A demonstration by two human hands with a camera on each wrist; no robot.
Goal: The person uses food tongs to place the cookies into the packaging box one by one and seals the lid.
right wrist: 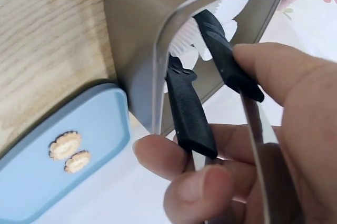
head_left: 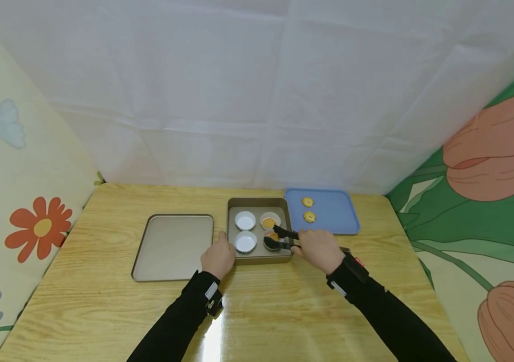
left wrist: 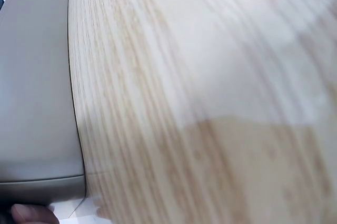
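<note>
A small square metal pan (head_left: 231, 217) stands mid-table and holds several white paper cups (head_left: 245, 220); two have orange filling. My right hand (head_left: 319, 249) grips black-tipped tongs (head_left: 282, 238), whose tips reach into the pan's near right cup around an orange piece (head_left: 272, 236). In the right wrist view my fingers (right wrist: 174, 156) curl round the tongs (right wrist: 189, 113) beside the pan wall (right wrist: 137, 34). My left hand (head_left: 218, 257) holds the pan's near left corner; only a fingertip (left wrist: 29, 214) shows by the pan (left wrist: 31, 87) in the left wrist view.
A blue tray (head_left: 334, 213) with two small yellow cookies (head_left: 308, 202) lies right of the pan, also seen as the blue tray (right wrist: 68, 150) in the right wrist view. A flat metal baking sheet (head_left: 173, 246) lies left. White cloth backs the wooden table (head_left: 284, 311).
</note>
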